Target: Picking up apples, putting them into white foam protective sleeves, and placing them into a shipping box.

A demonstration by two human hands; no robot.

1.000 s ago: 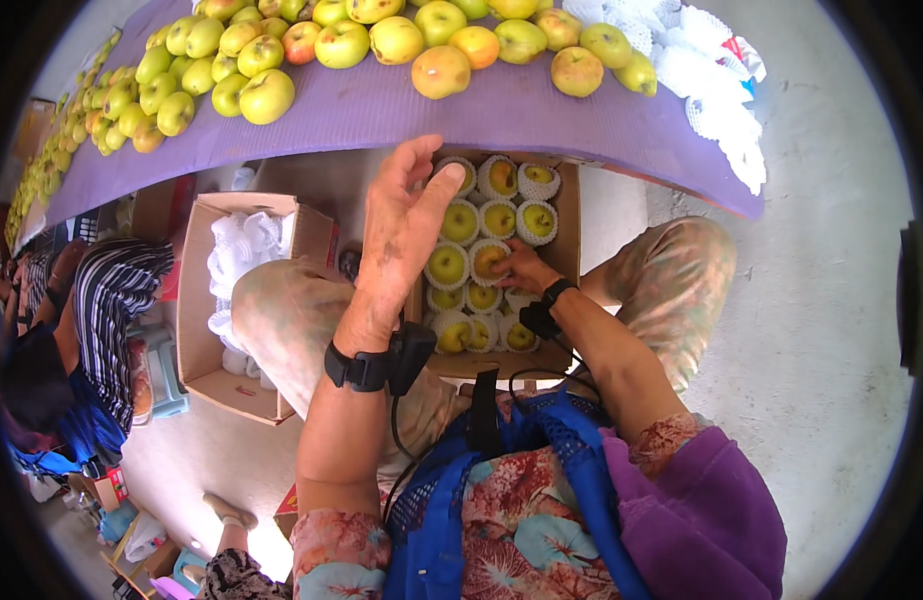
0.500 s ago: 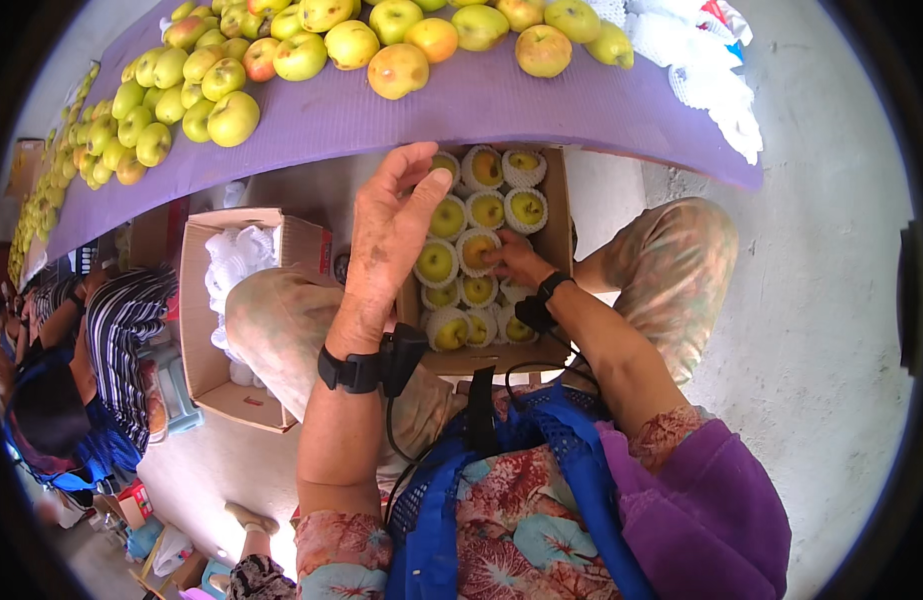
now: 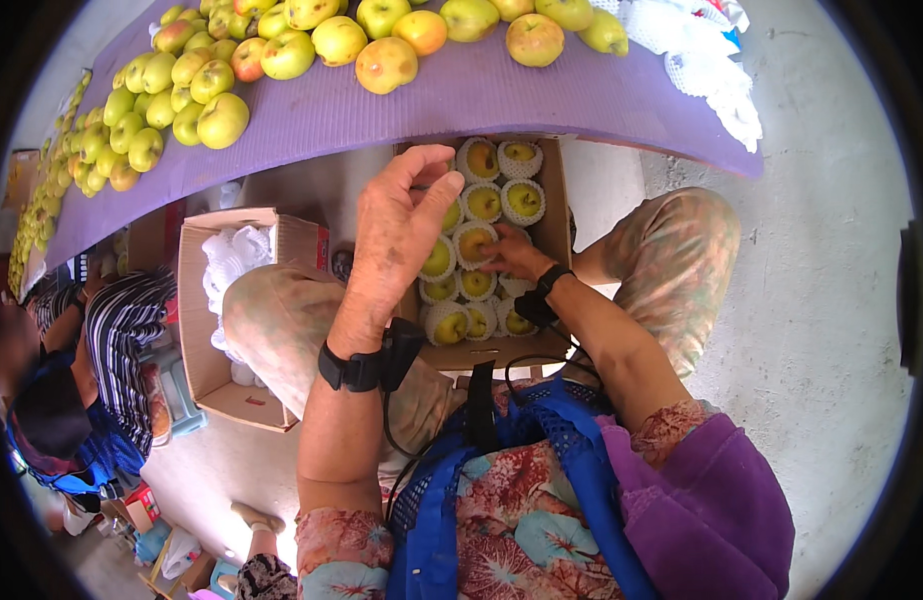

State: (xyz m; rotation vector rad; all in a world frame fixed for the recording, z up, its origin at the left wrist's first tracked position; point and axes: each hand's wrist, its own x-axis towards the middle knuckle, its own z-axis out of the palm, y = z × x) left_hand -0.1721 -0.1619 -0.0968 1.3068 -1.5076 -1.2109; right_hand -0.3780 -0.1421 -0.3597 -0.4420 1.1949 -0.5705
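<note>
A cardboard box between my knees holds rows of yellow-green apples, each in a white foam net. My right hand reaches into it from the right, fingers closed on the right side of a netted orange-yellow apple in the middle row. Above the box's left side, my left hand is raised with thumb and fingers curved and apart; nothing shows between them. It hides part of the left column of apples. Both wrists carry black straps with small devices and cables.
Beyond the box runs a purple-covered table with many loose apples and white foam nets at its right end. An open carton of white nets stands by my left knee. Another person in striped clothing sits at the left.
My left hand has shifted slightly right and down in the picture. My right hand stays at the same apple, its fingers a little higher on it. The table's apples appear slightly farther left.
</note>
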